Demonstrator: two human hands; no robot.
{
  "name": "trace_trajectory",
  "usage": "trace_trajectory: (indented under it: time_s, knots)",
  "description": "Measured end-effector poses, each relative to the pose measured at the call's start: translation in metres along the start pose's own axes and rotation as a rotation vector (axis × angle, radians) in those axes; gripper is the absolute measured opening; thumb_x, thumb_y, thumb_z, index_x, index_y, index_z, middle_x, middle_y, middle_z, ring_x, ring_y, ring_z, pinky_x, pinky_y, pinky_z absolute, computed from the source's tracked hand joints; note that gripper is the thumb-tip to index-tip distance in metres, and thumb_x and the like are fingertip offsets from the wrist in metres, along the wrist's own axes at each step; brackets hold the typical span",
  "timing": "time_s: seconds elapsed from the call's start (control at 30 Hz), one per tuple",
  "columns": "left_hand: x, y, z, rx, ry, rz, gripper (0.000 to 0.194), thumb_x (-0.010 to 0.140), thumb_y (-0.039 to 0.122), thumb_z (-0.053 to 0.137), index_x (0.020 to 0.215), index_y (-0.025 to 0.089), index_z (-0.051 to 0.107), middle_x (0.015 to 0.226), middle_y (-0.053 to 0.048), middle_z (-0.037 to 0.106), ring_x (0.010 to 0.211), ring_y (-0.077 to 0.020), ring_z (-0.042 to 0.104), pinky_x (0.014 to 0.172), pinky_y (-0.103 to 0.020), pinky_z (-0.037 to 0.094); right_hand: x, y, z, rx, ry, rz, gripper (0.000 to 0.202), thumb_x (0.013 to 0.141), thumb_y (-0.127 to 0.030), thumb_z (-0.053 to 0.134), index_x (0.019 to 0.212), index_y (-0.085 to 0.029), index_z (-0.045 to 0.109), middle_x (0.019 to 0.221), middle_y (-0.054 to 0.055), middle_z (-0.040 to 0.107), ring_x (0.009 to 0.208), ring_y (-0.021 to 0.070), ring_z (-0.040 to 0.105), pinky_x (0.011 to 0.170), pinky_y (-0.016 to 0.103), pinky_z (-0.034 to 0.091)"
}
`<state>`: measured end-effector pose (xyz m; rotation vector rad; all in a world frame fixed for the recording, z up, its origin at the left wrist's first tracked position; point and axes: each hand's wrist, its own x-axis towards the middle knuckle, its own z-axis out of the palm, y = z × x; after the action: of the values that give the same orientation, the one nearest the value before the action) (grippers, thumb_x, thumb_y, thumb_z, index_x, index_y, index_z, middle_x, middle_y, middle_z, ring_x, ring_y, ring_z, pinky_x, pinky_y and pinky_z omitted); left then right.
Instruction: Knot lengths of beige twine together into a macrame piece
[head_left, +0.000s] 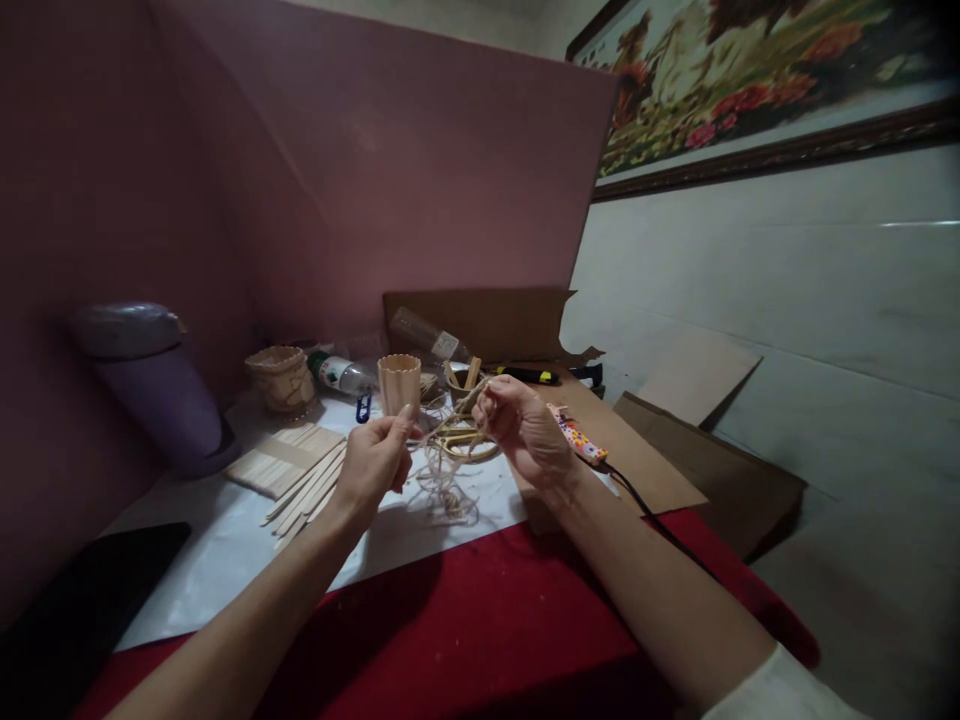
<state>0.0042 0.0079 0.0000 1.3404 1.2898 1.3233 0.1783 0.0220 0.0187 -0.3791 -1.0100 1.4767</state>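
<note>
My left hand (376, 455) is closed in a pinch, with thumb and forefinger on a thin strand of twine (429, 437). Higher and to the right, my right hand (523, 425) pinches the same kind of twine, fingers curled. Between and below the hands, a loose tangle of twine (450, 500) hangs or lies over the white sheet; which, I cannot tell. Just behind my left hand stands a small cup made of wooden sticks (400, 383). Scissors with yellow handles (469, 445) lie behind the twine, partly covered by it.
Wooden craft sticks (304, 485) lie at left, near a woven-looking pot (281, 380) and plastic bottles (341, 373). A purple tumbler (161, 390) stands far left. At right are cardboard (637, 450), a utility knife (529, 376) and a flower-patterned tool with a black cord (579, 437).
</note>
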Motion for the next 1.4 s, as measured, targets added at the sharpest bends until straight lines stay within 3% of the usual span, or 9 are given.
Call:
trace_trajectory:
  time_s: [0.27, 0.4, 0.47, 0.53, 0.67, 0.8, 0.93, 1.1, 1.4]
  knots:
    - [0.010, -0.009, -0.016, 0.555, -0.248, -0.112, 0.054, 0.082, 0.062, 0.032, 0.067, 0.017, 0.059, 0.035, -0.001, 0.051, 0.029, -0.0138, 0.041, 0.035, -0.024, 0.030, 0.004, -0.017, -0.002, 0.094, 0.056, -0.024, 0.017, 0.072, -0.022, 0.060, 0.064, -0.019, 0.046, 0.054, -0.007, 0.045, 0.040, 0.0040, 0.036, 0.039, 0.018, 0.031]
    - [0.008, -0.007, -0.015, 0.804, -0.142, 0.186, 0.031, 0.077, 0.041, 0.053, 0.058, 0.019, 0.061, 0.055, -0.005, 0.061, 0.055, -0.0171, 0.054, 0.052, -0.026, 0.036, 0.004, -0.005, -0.003, 0.006, 0.058, 0.034, 0.016, 0.072, -0.023, 0.061, 0.065, -0.018, 0.048, 0.051, -0.007, 0.046, 0.038, 0.0039, 0.037, 0.036, 0.017, 0.030]
    - [0.003, -0.002, -0.010, 0.610, -0.077, 0.377, 0.018, 0.076, 0.032, 0.056, 0.068, 0.019, 0.066, 0.073, -0.006, 0.066, 0.071, -0.0179, 0.057, 0.062, -0.027, 0.039, 0.002, 0.005, -0.003, -0.098, 0.026, 0.073, 0.014, 0.074, -0.025, 0.060, 0.066, -0.017, 0.051, 0.051, -0.006, 0.050, 0.039, 0.0055, 0.043, 0.037, 0.018, 0.032]
    - [-0.003, 0.005, -0.004, 0.276, -0.062, 0.370, 0.020, 0.080, 0.033, 0.054, 0.082, 0.018, 0.067, 0.080, -0.006, 0.066, 0.072, -0.0154, 0.056, 0.063, -0.026, 0.041, -0.002, 0.014, -0.003, -0.179, -0.009, 0.124, 0.013, 0.076, -0.025, 0.059, 0.068, -0.017, 0.054, 0.050, -0.005, 0.051, 0.039, 0.0060, 0.044, 0.038, 0.018, 0.033]
    - [-0.010, 0.011, 0.001, -0.173, -0.214, -0.021, 0.027, 0.079, 0.037, 0.057, 0.093, 0.016, 0.063, 0.044, 0.005, 0.047, 0.038, -0.0082, 0.039, 0.038, -0.020, 0.023, -0.008, 0.026, -0.002, -0.298, -0.078, 0.207, 0.014, 0.078, -0.027, 0.058, 0.069, -0.016, 0.056, 0.050, -0.004, 0.053, 0.039, 0.0058, 0.044, 0.038, 0.018, 0.031]
    - [-0.008, 0.006, -0.001, -0.384, -0.317, -0.197, 0.022, 0.072, 0.029, 0.067, 0.087, 0.013, 0.063, 0.051, 0.003, 0.053, 0.034, -0.0035, 0.036, 0.036, -0.018, 0.018, -0.009, 0.030, 0.000, -0.417, -0.080, 0.198, 0.016, 0.076, -0.030, 0.062, 0.070, -0.016, 0.059, 0.052, -0.004, 0.053, 0.041, 0.0057, 0.044, 0.040, 0.018, 0.034]
    - [-0.006, 0.002, -0.002, -0.479, -0.374, -0.249, 0.021, 0.071, 0.028, 0.069, 0.084, 0.013, 0.062, 0.065, -0.002, 0.060, 0.038, -0.0024, 0.042, 0.038, -0.017, 0.022, -0.008, 0.030, -0.001, -0.518, -0.055, 0.194, 0.021, 0.074, -0.035, 0.065, 0.068, -0.016, 0.057, 0.049, -0.005, 0.051, 0.038, 0.0065, 0.043, 0.037, 0.019, 0.035]
    - [-0.006, 0.002, -0.002, -0.450, -0.321, -0.260, 0.021, 0.069, 0.027, 0.072, 0.081, 0.012, 0.065, 0.062, -0.001, 0.058, 0.044, -0.0034, 0.045, 0.041, -0.016, 0.025, -0.007, 0.030, -0.002, -0.540, -0.073, 0.169, 0.022, 0.074, -0.035, 0.064, 0.067, -0.016, 0.056, 0.050, -0.004, 0.054, 0.040, 0.0068, 0.046, 0.040, 0.019, 0.035]
    - [-0.006, -0.001, 0.000, -0.276, -0.227, -0.113, 0.025, 0.062, 0.032, 0.077, 0.073, 0.011, 0.069, 0.049, 0.003, 0.051, 0.041, -0.0028, 0.035, 0.039, -0.017, 0.021, -0.006, 0.030, -0.001, -0.508, -0.100, 0.161, 0.021, 0.073, -0.034, 0.066, 0.066, -0.016, 0.056, 0.052, -0.003, 0.056, 0.046, 0.0081, 0.048, 0.047, 0.022, 0.038]
